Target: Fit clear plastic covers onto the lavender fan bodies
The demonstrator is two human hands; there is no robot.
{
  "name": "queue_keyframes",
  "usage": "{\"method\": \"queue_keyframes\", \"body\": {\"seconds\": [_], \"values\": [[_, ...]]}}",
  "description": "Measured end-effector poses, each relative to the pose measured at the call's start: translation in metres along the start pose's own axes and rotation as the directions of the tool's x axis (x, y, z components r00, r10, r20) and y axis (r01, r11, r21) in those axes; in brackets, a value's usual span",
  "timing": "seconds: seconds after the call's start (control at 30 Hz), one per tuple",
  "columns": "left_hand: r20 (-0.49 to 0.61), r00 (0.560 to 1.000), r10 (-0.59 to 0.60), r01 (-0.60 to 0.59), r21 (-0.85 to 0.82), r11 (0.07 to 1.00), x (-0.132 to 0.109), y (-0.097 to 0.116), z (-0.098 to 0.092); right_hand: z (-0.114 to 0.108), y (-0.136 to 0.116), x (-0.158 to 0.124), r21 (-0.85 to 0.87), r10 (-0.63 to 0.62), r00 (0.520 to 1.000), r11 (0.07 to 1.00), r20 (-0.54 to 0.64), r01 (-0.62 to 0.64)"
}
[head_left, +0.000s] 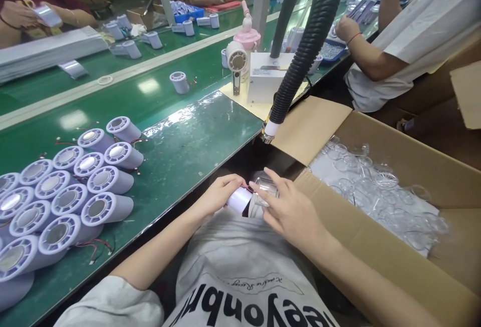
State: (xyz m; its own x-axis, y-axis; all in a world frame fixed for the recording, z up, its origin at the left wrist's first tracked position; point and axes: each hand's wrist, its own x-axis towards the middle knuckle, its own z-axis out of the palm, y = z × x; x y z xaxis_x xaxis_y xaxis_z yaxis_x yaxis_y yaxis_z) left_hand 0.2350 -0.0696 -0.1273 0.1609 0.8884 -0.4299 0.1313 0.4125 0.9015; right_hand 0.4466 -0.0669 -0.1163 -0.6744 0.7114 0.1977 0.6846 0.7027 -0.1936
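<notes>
My left hand (221,193) is closed around a lavender cylindrical fan housing (239,200) just off the bench edge, in front of my shirt. A thin red wire shows by its fingertips. My right hand (291,209) grips a clear plastic cover (267,187) at the housing's right end, index finger stretched out over it. Cover and housing lie end to end; whether they are joined I cannot tell. Several more lavender housings (108,179) with loose red and black wires stand grouped on the green bench (180,149) to the left.
A cardboard box (398,139) of clear plastic parts (379,187) stands at right. A black corrugated hose (300,56) hangs ahead, near a white box-shaped device (268,84) and a handheld fan (237,64). A single housing (179,82) sits further back. Other people work across and at right.
</notes>
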Motion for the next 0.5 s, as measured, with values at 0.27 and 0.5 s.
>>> {"method": "queue_keyframes", "body": {"seconds": [0.27, 0.5], "values": [[-0.094, 0.910, 0.404, -0.378, 0.214, 0.901, -0.002, -0.010, 0.003, 0.002, 0.014, 0.016, 0.650, 0.062, 0.980, 0.740, 0.188, -0.171], [0.091, 0.874, 0.477, -0.484, 0.250, 0.839, -0.001, -0.023, -0.002, 0.005, 0.016, 0.018, 0.855, 0.293, 0.952, 0.470, 0.083, -0.219]]}}
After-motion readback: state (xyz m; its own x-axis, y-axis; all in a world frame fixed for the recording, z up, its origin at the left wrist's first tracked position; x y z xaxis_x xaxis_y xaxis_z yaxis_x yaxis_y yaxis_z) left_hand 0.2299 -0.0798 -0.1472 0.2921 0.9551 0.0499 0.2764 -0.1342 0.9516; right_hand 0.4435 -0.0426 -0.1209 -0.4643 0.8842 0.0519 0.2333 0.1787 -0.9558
